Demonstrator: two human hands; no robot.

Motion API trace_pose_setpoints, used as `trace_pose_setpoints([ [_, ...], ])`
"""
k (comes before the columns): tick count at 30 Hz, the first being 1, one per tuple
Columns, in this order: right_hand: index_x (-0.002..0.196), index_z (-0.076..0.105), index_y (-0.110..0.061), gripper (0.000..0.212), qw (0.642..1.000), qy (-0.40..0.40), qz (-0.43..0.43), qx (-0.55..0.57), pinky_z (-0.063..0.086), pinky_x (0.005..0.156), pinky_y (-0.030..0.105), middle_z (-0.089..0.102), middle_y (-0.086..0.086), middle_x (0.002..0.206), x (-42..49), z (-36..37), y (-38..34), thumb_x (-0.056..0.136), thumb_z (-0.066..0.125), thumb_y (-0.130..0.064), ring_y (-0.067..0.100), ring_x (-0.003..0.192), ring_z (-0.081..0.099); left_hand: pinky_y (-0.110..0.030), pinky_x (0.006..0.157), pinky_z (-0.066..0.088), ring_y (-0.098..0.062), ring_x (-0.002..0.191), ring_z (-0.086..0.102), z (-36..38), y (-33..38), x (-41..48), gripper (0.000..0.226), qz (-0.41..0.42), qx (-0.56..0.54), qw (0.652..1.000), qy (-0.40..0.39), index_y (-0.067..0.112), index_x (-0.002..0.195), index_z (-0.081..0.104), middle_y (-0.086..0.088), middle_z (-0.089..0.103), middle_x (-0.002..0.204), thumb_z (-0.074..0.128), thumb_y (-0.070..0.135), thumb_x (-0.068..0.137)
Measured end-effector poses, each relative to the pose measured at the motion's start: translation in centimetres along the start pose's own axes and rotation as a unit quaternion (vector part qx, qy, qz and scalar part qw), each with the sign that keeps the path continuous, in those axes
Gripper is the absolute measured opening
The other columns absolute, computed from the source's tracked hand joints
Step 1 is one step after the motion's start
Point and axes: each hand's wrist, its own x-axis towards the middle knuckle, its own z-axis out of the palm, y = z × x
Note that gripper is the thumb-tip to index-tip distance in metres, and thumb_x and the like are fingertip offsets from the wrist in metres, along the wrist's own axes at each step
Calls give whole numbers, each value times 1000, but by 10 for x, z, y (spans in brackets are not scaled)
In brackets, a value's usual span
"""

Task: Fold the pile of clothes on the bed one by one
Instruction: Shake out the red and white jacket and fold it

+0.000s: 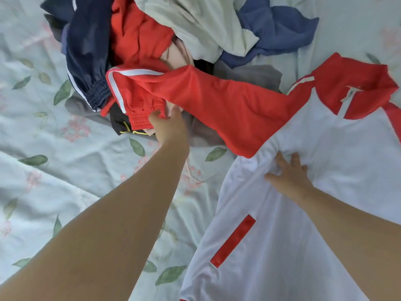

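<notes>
A white-and-red jacket (282,235) lies spread on the bed (54,181) beside the clothes pile (195,29), its red sleeve (217,105) gripped near the cuff by the left hand (169,127) while the flat, spread-fingered right hand (288,173) pins the body, which should stay taut.

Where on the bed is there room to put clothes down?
Bare sheet lies left of the left hand, below the pile. A smaller patch sits above the red collar. The pile and the white jacket under the right hand crowd the rest.

Bright, even daylight, soft faint shadows; slightly soft focus, wide-angle bending toward the edges.
</notes>
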Motion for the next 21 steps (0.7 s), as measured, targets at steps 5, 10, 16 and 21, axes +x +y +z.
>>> trace_pose_setpoints([
  [5,149,-1,-42,79,1000,-13,9,8,15,115,55,-20,-3,158,-2,-1,0,92,53,-40,36,145,-12,-38,89,53,-24,99,65,-12,27,44,79,65,-98,984,137,33,145,21,-1,52,121,61,29,77],
  [10,149,-6,-40,81,1000,10,23,-17,16,113,59,-22,-1,157,4,8,-3,93,52,-40,37,144,-12,-20,53,50,-9,59,65,-28,43,74,45,60,-72,990,106,31,134,39,-3,63,100,47,18,92],
  [16,148,-10,-42,82,998,30,39,-40,18,111,60,-25,-3,156,7,13,-4,93,51,-44,37,144,-13,-38,73,49,-15,64,49,-63,50,79,16,162,157,971,73,23,82,50,6,50,74,43,29,95],
  [21,148,-8,-42,83,1000,21,12,-14,14,114,57,-24,-1,156,2,6,-4,92,53,-42,38,143,-14,-38,77,41,-20,81,44,-87,70,52,23,169,203,965,-4,15,80,48,0,47,82,34,29,92],
])
